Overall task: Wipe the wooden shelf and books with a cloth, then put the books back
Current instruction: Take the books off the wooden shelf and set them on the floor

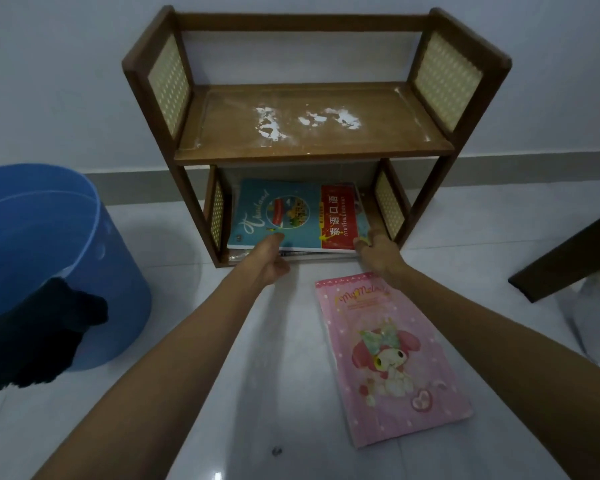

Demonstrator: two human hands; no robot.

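Note:
A small wooden shelf (312, 147) with rattan side panels stands on the floor against the wall. White powder smears (305, 121) cover its upper board. On the lower board lies a blue and red book (291, 216) on top of a stack. My left hand (272, 258) grips the stack's front left edge, thumb on the cover. At the front right corner my right hand (378, 252) holds the same stack. A pink book (388, 355) lies flat on the floor in front of the shelf. A dark cloth (32, 337) hangs over the rim of a blue bucket (49, 237) at the left.
White tiled floor (264, 393) spreads all around the shelf. A dark wooden board or furniture edge (568, 258) juts in at the right, with something white beneath it. A small dark speck (276, 451) lies on the floor near me.

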